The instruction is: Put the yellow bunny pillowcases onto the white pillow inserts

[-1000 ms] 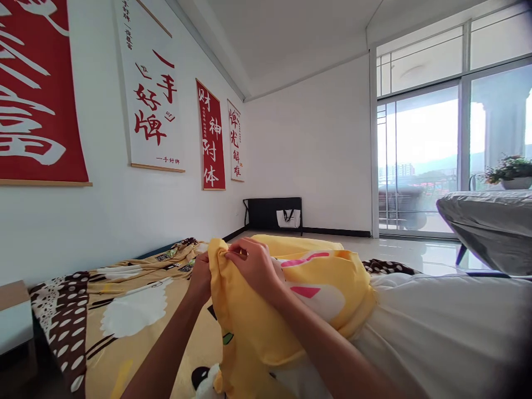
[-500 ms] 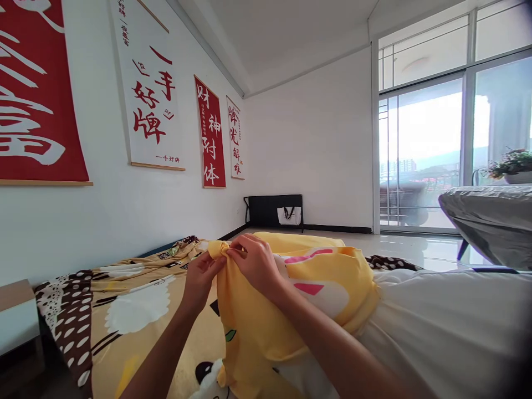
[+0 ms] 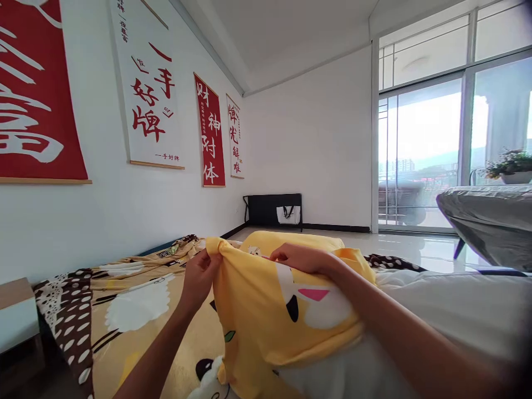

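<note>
A yellow pillowcase point(image 3: 257, 316) with a cartoon print is pulled partway over a white pillow point(image 3: 449, 316) lying on the bed. My left hand point(image 3: 200, 275) pinches the pillowcase's near corner, fingers closed on the cloth. My right hand point(image 3: 300, 258) grips the top edge of the same pillowcase further right, fingers closed on the fabric. The cloth is stretched between both hands.
The bed carries a yellow and brown cartoon sheet point(image 3: 124, 305). Red and white scrolls point(image 3: 149, 88) hang on the left wall. A black bench point(image 3: 272, 210) with a white bag stands at the far wall. A grey covered table point(image 3: 490, 221) with a plant is at right, by the glass doors.
My right hand slid right along the top edge, away from the left hand, spreading the pillowcase. The left hand kept hold of the corner.
</note>
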